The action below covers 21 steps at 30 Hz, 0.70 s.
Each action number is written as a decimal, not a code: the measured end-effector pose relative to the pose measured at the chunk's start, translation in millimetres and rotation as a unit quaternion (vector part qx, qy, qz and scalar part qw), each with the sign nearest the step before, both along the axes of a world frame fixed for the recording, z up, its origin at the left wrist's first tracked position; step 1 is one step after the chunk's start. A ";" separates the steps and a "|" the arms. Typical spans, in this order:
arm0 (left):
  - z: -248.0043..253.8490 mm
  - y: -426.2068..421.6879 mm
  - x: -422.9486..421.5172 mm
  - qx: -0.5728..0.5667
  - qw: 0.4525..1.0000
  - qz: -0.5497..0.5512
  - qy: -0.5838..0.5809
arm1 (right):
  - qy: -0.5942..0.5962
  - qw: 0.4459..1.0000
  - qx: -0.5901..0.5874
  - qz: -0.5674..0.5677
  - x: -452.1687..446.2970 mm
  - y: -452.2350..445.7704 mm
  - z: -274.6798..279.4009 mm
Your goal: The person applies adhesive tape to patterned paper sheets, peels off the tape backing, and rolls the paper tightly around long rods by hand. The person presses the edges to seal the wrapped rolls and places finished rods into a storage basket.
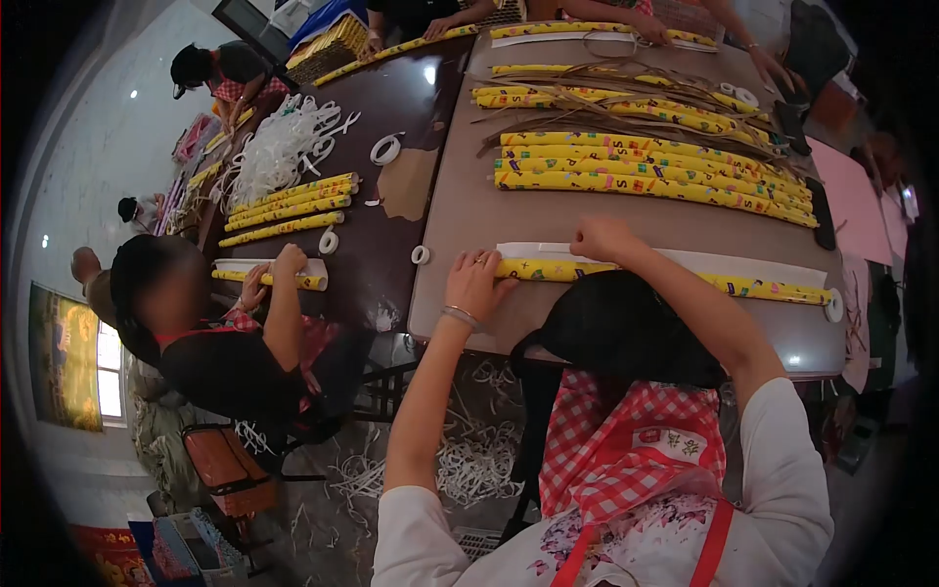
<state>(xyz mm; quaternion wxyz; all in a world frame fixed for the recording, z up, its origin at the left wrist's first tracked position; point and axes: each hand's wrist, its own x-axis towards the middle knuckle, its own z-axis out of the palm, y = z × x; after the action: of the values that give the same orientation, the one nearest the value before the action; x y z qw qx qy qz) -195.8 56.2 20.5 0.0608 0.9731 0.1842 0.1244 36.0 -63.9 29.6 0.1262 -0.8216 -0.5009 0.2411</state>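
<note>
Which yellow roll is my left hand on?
The roll nearest you: your left hand is at its left end, and it lies apart from the other rolls grouped beyond.

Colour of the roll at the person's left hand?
The roll is yellow with multicoloured prints; head view.

A workshop; aproned people [230, 372] at tables [468, 201]; yellow rolls [597, 168]; white strips [477, 468] littering the floor [391, 550].

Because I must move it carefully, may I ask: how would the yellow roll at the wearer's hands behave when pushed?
The yellow roll would probably turn easily, being a narrow cylinder on a flat tabletop. Its white flap lies unrolled, so it might loosen if unheld. That flap looks thin like paper, so creasing seems possible.
</note>
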 end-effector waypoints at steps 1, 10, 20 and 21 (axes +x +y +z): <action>-0.9 -0.3 0.9 -0.004 1.000 -0.006 -0.002 | -0.002 1.000 -0.004 -0.006 7.9 -13.5 2.9; -7.0 -1.6 3.0 0.007 1.000 0.025 0.014 | -0.029 0.998 -0.031 -0.054 111.0 -161.3 3.3; -8.6 -4.9 5.9 -0.048 0.996 0.062 0.036 | -0.037 0.974 -0.069 -0.212 199.3 -341.0 29.3; -10.2 -4.9 6.1 -0.052 0.997 0.054 0.034 | -0.031 0.966 -0.089 -0.241 203.8 -357.0 33.9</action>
<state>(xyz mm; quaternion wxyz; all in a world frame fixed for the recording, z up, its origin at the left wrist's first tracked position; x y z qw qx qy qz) -189.7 51.3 10.3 0.0986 0.9609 0.2446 0.0846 239.8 -420.9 63.5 0.0914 -0.9330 -0.2684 0.2215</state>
